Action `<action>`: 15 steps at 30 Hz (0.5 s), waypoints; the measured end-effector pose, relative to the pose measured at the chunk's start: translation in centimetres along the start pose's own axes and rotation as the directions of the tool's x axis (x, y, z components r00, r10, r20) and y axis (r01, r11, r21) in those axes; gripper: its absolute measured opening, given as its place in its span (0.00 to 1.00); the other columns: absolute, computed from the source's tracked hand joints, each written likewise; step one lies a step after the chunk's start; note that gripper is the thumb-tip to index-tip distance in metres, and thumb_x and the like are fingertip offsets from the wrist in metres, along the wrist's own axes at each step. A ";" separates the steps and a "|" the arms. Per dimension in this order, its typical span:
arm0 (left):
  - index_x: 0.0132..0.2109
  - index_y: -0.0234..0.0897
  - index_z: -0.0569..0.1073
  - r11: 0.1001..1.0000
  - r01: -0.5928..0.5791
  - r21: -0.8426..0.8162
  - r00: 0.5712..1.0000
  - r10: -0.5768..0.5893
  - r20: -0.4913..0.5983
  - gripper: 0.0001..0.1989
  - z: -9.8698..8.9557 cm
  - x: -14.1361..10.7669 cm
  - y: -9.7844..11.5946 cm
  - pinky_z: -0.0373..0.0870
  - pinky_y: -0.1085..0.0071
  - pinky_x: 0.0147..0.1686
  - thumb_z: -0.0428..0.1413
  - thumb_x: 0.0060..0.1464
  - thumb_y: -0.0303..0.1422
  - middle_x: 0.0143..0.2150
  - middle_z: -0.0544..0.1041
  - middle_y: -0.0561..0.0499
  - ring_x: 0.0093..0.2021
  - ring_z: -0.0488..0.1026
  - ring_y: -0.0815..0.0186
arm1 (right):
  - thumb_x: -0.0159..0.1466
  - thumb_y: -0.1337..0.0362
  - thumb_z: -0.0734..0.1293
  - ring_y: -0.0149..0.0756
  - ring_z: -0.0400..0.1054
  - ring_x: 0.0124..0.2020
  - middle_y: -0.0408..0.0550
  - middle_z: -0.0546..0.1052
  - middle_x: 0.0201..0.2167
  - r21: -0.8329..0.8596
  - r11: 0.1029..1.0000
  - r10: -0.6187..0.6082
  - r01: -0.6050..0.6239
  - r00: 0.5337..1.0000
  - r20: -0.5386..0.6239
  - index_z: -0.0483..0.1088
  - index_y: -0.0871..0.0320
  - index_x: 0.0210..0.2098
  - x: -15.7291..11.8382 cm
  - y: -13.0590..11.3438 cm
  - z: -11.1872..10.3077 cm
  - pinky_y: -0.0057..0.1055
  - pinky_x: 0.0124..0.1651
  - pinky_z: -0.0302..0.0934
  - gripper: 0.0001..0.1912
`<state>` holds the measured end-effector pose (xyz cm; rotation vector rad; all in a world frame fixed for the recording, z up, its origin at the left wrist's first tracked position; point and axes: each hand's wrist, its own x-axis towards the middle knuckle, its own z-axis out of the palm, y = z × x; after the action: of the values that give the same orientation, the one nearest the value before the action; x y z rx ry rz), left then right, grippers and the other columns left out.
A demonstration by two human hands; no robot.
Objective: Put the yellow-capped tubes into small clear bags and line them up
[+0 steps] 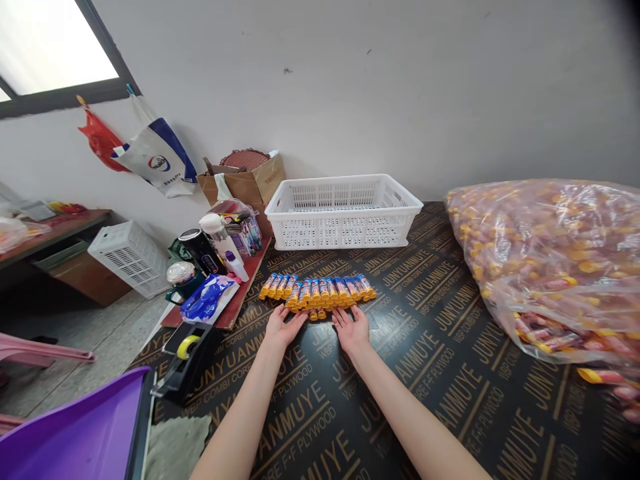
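Note:
Several small tubes with blue tops and orange-yellow ends lie side by side in a row on the dark printed plywood table. A few at the left sit slightly farther back, and a couple poke out below the middle of the row. My left hand is palm up at the near edge of the row, fingers stretched out and touching the tubes. Opposite it, my right hand mirrors this pose, its fingers apart at the tubes' near ends. Some fingertips are hidden by the tubes.
Behind the row stands a white plastic crate. A big clear bag of yellow and pink tubes fills the right, with loose tubes beside it. To the left are a tape dispenser, a blue packet, bottles and a purple tray.

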<state>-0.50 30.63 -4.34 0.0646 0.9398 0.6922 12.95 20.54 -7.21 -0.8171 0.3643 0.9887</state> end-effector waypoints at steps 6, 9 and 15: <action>0.57 0.39 0.57 1.000 -0.015 0.010 1.000 0.015 -0.019 0.20 1.3 0.8 0.0 0.76 0.62 0.32 0.46 0.57 0.33 0.53 0.65 0.35 0.49 0.72 0.53 | 0.59 0.60 0.58 0.34 0.73 0.32 0.44 0.76 0.28 -0.012 1.000 -0.009 0.009 1.000 0.001 0.64 0.52 0.35 1.0 -0.6 0.9 0.29 0.35 0.66 0.06; 0.57 0.40 0.57 1.000 -0.020 0.020 1.000 0.021 -0.021 0.20 1.6 0.7 0.0 0.75 0.63 0.33 0.46 0.57 0.33 0.53 0.65 0.35 0.48 0.72 0.54 | 0.59 0.60 0.58 0.34 0.73 0.33 0.44 0.76 0.30 -0.020 1.000 -0.014 0.014 1.000 0.005 0.64 0.52 0.34 1.2 -0.8 1.2 0.29 0.35 0.66 0.06; 0.53 0.41 0.58 0.999 -0.015 0.040 0.999 0.016 -0.030 0.19 0.6 -1.5 -1.7 0.73 0.67 0.33 0.49 0.55 0.31 0.54 0.63 0.37 0.47 0.73 0.57 | 0.61 0.64 0.59 0.30 0.70 0.26 0.42 0.74 0.26 -0.062 0.998 0.013 -0.015 0.999 -0.039 0.63 0.54 0.35 -0.1 0.2 -0.1 0.25 0.28 0.63 0.03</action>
<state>0.23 28.60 -3.44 0.0968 0.9828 0.6903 12.70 20.44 -7.31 -0.8919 0.3744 1.0026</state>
